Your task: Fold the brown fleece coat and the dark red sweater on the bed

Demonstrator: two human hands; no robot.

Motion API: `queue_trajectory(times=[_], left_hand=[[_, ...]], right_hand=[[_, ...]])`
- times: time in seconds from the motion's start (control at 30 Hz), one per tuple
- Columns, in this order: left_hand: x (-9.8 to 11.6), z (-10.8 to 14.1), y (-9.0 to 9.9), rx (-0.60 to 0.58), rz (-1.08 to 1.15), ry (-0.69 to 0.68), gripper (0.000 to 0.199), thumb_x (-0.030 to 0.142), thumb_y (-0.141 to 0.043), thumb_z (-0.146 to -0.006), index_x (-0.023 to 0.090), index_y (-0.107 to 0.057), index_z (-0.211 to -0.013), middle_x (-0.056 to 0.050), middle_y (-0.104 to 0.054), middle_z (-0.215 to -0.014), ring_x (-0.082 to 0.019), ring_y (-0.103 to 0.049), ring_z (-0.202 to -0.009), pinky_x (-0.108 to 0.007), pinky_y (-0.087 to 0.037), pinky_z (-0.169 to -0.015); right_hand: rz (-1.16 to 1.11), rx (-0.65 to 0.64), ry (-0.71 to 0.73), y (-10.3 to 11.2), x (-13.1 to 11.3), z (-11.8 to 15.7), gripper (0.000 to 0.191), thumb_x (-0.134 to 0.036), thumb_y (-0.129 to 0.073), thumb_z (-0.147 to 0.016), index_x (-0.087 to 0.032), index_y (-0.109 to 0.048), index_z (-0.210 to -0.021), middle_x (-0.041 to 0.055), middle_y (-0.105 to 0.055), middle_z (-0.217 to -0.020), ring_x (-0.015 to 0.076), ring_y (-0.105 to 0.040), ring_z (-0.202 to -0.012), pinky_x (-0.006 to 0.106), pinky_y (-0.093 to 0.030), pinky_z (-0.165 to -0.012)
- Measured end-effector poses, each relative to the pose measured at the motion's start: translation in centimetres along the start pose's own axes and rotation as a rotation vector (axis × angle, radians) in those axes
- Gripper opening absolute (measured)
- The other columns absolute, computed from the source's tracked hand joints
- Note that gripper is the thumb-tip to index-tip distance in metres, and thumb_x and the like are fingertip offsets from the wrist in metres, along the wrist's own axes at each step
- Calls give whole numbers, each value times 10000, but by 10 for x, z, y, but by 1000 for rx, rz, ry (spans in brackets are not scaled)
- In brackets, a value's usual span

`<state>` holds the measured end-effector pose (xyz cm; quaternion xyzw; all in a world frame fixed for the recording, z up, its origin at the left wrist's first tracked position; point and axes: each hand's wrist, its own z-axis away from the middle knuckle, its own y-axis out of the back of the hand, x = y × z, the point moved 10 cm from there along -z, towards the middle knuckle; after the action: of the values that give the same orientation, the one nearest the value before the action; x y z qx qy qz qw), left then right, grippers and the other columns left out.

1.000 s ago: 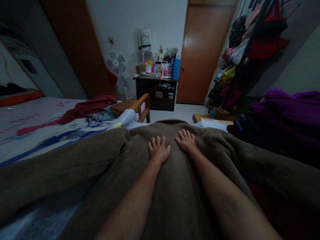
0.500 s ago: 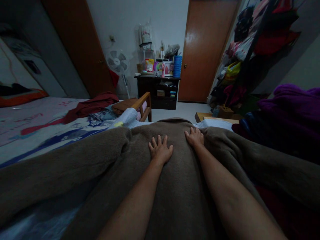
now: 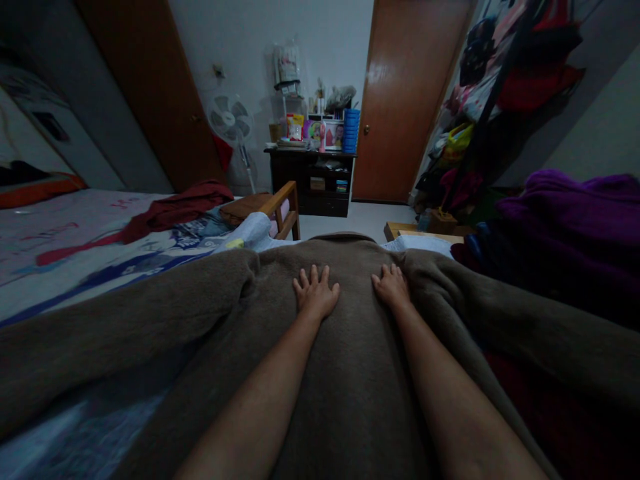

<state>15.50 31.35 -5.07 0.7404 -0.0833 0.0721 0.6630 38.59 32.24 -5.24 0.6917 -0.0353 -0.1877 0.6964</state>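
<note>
A grey-brown coat [image 3: 350, 360] lies spread out before me, its collar at the far end and its sleeves stretched to both sides. My left hand [image 3: 316, 293] rests flat on the cloth left of the middle, fingers spread. On the right, near the shoulder seam, my right hand [image 3: 393, 285] also lies on the coat with its fingers stretched forward. Neither hand grips anything. Beneath the coat, parts of a pale blue and white cover [image 3: 75, 440] show.
Left lies a patterned bedsheet [image 3: 115, 233] with a dark red garment [image 3: 170, 213] on it. A wooden armrest [image 3: 285, 203] stands beyond the coat. Purple cloth [image 3: 575, 213] is heaped at right. Farther back are a fan [image 3: 233, 123], a dark cabinet [image 3: 310, 183] and a door [image 3: 410, 100].
My left hand has slid slightly up and to the left on the coat. The right hand stays near the shoulder, its fingers a little straighter. The whole view has shifted slightly.
</note>
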Motion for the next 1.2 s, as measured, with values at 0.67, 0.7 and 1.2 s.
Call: queue_trajectory(times=[0.67,0.7,1.2], left_hand=[[-26,-42,2,-111,-63,-125,808,730,-221,-869,253,-284,-1518,-63,-207,-1606,-289,-126,-1481,-605,-35,-1157],[-32,-50,2,-131,-68,-118,828,742,-212,-861,244,-281,-1519,-64,-201,-1608,-290,-116,-1482,-607,-30,-1156],[-77,-150,21,-223,-49,-80,912,587,-723,-662,202,-414,-1429,-141,-546,-1396,-330,-458,-1319,-453,-298,-1111]], right_hand=[[-18,90,186,-16,-70,58,579,-455,-307,-956,-252,-324,-1499,55,-239,-1594,294,-182,-1449,551,-110,-1138],[-21,91,186,-16,-70,58,578,-455,-304,-956,-253,-327,-1497,55,-241,-1593,293,-185,-1448,548,-110,-1139],[-61,109,173,-16,-69,58,569,-448,-337,-947,-256,-364,-1482,38,-271,-1583,287,-201,-1442,537,-98,-1147]])
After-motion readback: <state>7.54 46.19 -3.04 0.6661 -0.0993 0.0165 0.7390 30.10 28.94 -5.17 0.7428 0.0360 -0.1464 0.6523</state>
